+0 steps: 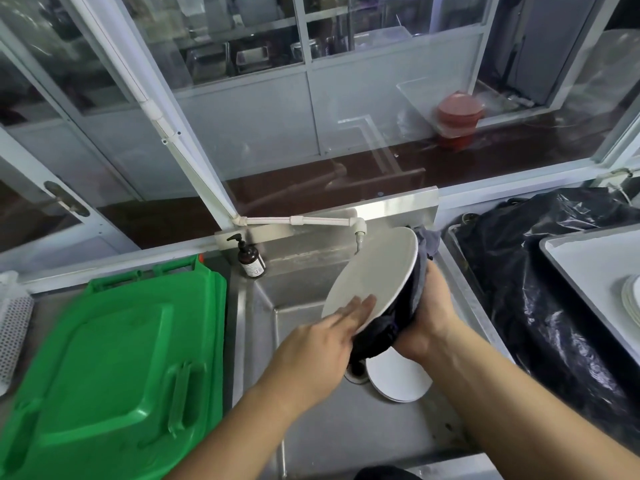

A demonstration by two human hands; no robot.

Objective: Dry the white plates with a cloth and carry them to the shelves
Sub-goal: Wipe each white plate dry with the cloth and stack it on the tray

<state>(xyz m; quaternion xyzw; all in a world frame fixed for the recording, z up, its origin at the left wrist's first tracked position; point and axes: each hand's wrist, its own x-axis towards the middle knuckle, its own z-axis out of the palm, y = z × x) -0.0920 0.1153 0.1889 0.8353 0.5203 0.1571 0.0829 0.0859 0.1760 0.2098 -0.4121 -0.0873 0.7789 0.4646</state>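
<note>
Tilted round white plate (372, 277) is braced by flat left hand (322, 341); dark cloth (394, 320), at 3 o'clock, is gripped by right hand (429, 317) fingers.

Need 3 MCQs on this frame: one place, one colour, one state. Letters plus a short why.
1. Where does the soap bottle stand?
A. at the sink's back-left corner
B. on the green lid
C. on the right-hand tray

2. What colour is the bin lid left of the sink?
A. red
B. green
C. grey

3. How is the held plate handled?
A. lying flat in the sink
B. tilted, left hand flat on its face, right hand backing it with the dark cloth
C. stacked on a shelf

Key: 1 A, the bottle stands beside the tap pipe; 2 B, the lid is bright green; 3 B, the plate is raised at a slant between both hands.
</note>
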